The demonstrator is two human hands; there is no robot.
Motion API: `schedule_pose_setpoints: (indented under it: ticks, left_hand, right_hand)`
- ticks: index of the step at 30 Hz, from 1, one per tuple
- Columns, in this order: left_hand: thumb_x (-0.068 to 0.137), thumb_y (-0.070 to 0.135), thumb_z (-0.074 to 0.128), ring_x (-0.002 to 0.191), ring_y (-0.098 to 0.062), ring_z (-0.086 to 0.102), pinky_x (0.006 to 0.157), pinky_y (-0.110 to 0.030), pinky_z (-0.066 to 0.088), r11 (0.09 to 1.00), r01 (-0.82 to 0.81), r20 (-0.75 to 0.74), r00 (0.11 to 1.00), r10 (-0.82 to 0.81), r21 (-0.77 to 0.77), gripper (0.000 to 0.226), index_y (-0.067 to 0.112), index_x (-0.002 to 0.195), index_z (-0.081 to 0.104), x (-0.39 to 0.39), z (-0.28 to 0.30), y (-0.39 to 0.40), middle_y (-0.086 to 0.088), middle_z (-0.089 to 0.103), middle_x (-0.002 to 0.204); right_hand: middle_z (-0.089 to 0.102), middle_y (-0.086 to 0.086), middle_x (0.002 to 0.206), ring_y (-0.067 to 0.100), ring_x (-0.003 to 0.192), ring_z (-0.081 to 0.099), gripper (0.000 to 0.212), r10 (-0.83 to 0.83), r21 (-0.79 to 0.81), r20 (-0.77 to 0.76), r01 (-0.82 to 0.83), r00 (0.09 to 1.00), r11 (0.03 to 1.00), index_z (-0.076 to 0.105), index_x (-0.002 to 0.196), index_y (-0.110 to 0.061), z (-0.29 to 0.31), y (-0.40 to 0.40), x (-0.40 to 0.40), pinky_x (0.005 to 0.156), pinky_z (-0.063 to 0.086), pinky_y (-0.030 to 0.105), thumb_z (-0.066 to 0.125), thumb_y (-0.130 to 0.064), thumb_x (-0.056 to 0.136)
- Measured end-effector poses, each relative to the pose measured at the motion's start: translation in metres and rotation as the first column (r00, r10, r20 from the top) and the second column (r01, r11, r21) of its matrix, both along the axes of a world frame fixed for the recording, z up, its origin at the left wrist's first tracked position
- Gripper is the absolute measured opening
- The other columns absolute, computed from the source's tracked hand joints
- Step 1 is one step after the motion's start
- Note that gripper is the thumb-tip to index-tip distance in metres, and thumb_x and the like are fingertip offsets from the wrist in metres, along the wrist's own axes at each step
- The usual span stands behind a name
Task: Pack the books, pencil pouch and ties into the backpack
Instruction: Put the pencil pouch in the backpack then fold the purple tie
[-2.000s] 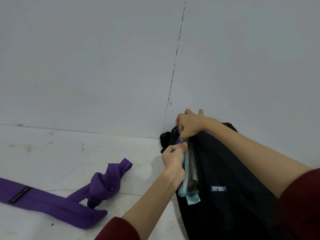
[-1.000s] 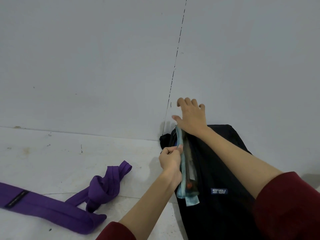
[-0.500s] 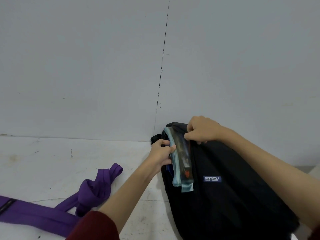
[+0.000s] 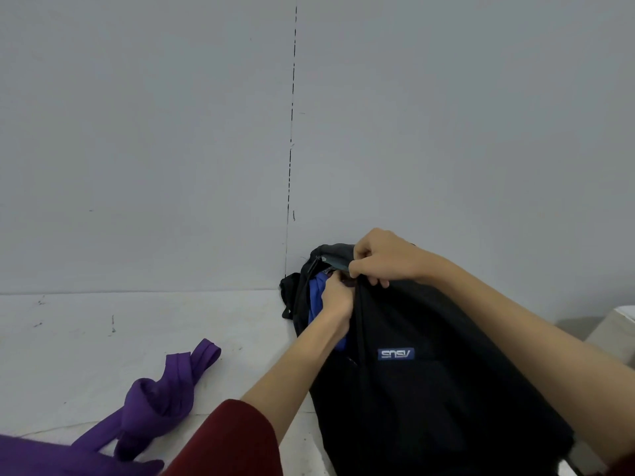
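The black backpack [image 4: 429,389] with a blue logo patch leans against the wall, its top unzipped. My right hand [image 4: 381,259] grips the front edge of the opening and holds it apart. My left hand [image 4: 335,298] reaches into the opening with curled fingers on the pencil pouch [image 4: 338,265]; only a teal sliver of the pouch shows at the top. Something blue [image 4: 316,293] lies inside the bag beside my left hand. A purple tie [image 4: 165,396], loosely knotted, lies on the white surface to the left, apart from both hands. No books are visible.
A grey wall with a vertical seam [image 4: 290,166] stands right behind the backpack. A white box corner [image 4: 615,329] shows at the right edge. The white surface [image 4: 103,338] stretches out to the left of the bag.
The pencil pouch, which stuck out of the opening before, has gone down into the backpack with my left hand. My right hand moved from the wall to grip the bag's edge.
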State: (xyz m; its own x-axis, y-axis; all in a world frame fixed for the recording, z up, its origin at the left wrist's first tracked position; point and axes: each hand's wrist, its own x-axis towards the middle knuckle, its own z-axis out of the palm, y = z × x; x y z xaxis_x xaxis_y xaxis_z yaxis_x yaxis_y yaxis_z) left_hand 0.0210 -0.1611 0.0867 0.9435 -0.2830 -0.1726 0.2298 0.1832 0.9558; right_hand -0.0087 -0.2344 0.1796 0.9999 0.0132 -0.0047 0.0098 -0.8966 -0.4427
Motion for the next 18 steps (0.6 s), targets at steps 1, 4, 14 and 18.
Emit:
schedule_pose_setpoints:
  ticks: [1,4,14,18]
  left_hand:
    - [0.092,0.013,0.049,0.104,-0.035,0.060,0.096,-0.048,0.047,0.999,-0.003,0.022,1.000,0.003,0.040,0.025,0.004,0.115,0.055,0.001,0.000,0.001,-0.016,0.063,0.107]
    - [0.092,0.004,0.053,0.094,-0.028,0.059,0.090,-0.039,0.051,0.991,0.033,0.061,0.997,-0.041,0.126,0.027,0.006,0.118,0.053,0.005,-0.002,0.004,-0.010,0.060,0.097]
    - [0.096,0.007,0.044,0.098,-0.021,0.056,0.082,-0.026,0.046,0.918,0.121,0.331,0.908,-0.257,0.379,0.028,0.004,0.123,0.051,-0.006,0.005,0.006,-0.009,0.059,0.106]
    - [0.086,0.006,0.056,0.088,-0.023,0.059,0.066,-0.021,0.038,0.683,-0.031,0.527,0.662,-0.533,0.730,0.019,0.000,0.104,0.061,0.008,-0.001,0.025,-0.012,0.066,0.097]
  right_hand:
    - [0.055,0.006,0.051,0.013,0.038,0.045,0.022,0.002,0.007,-0.008,-0.002,1.000,1.000,0.051,0.060,-0.008,0.001,-0.002,-0.001,0.046,0.038,0.015,0.058,-0.011,0.081]
    - [0.055,0.006,0.052,0.012,0.038,0.044,0.021,0.005,0.030,-0.023,-0.004,1.000,1.000,0.052,0.061,-0.008,0.002,-0.005,-0.002,0.049,0.038,0.016,0.058,-0.011,0.081]
    - [0.054,0.004,0.046,0.011,0.035,0.042,0.014,-0.014,0.075,0.017,0.013,1.000,0.997,0.059,0.067,-0.002,0.007,-0.011,0.002,0.049,0.038,0.019,0.060,-0.009,0.079]
    - [0.053,0.000,0.042,0.012,0.036,0.042,0.014,-0.042,0.098,0.055,0.036,0.998,0.995,0.060,0.066,-0.002,0.007,-0.020,0.002,0.052,0.038,0.023,0.061,-0.009,0.078]
